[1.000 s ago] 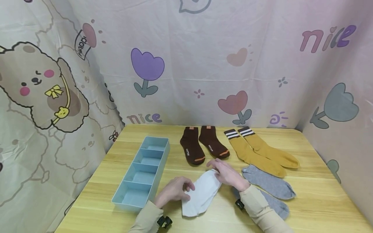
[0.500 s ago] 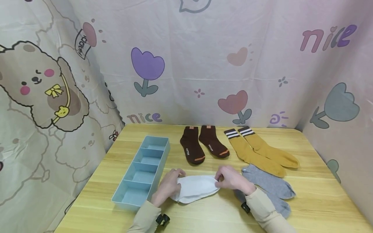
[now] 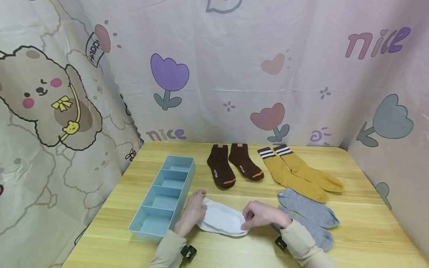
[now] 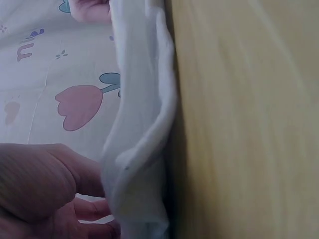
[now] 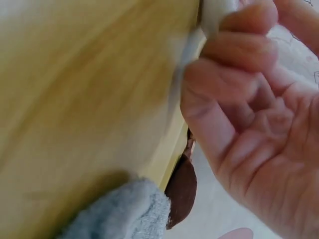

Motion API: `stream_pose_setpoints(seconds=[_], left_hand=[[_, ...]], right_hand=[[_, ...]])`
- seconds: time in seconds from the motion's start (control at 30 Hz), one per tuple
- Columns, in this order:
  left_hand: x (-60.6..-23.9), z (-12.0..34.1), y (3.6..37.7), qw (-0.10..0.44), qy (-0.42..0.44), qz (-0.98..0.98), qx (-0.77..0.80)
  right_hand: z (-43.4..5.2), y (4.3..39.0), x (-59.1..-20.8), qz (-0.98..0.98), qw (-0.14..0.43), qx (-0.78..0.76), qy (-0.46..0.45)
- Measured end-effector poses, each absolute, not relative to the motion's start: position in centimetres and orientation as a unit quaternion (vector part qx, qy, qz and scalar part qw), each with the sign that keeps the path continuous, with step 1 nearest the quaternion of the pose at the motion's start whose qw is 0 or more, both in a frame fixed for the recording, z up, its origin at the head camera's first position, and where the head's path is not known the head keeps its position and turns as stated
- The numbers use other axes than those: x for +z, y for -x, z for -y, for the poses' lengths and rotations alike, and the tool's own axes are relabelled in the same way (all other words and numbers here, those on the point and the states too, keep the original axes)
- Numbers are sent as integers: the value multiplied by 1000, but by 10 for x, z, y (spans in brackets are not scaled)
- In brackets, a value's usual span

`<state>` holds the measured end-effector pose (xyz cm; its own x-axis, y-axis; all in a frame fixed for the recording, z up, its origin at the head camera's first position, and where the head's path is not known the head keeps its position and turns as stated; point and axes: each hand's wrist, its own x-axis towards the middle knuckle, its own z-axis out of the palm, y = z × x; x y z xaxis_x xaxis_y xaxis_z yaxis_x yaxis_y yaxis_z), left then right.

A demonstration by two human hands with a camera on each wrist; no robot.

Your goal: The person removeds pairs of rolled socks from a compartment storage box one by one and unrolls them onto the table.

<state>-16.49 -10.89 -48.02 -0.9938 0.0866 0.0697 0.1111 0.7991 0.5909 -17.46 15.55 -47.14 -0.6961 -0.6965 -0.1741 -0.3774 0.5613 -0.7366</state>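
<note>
White socks (image 3: 221, 217), laid together in a flat layered stack, lie crosswise at the front middle of the table. My left hand (image 3: 193, 212) holds their left end, its thumb and fingers around the edge. At the right end, my right hand (image 3: 263, 214) pinches the white fabric between thumb and curled fingers. The left wrist view shows the layered white socks (image 4: 142, 99) edge-on, just over the wood. Curled fingers (image 5: 229, 64) of the right hand meet a bit of white cloth in the right wrist view.
A blue divided box (image 3: 182, 201) with several compartments stands left of my left hand. Brown socks (image 3: 221, 167) lie behind the white ones. Mustard striped socks (image 3: 288, 178) and grey socks (image 3: 308, 210) lie to the right, the grey ones partly under my right forearm. A printed curtain (image 3: 214, 74) hangs behind the table (image 3: 368, 238).
The white socks have turned from slanting away from me to lying crosswise. My left hand has moved onto their left end; my right hand has come nearer with their right end.
</note>
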Motion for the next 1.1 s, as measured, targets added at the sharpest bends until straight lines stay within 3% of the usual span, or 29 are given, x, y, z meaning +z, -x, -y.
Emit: stream_pose_setpoints(seconds=[0.2, 0.7, 1.1], left_hand=[[-479, 109, 162, 35, 71, 951, -299], [-480, 110, 166, 88, 92, 958, -255], [-471, 107, 167, 134, 131, 940, -286]], right_hand=[[-154, 174, -469, -866, 199, -363, 279], [-133, 149, -474, -791, 358, -409, 281], [-133, 143, -471, -767, 339, -451, 306]])
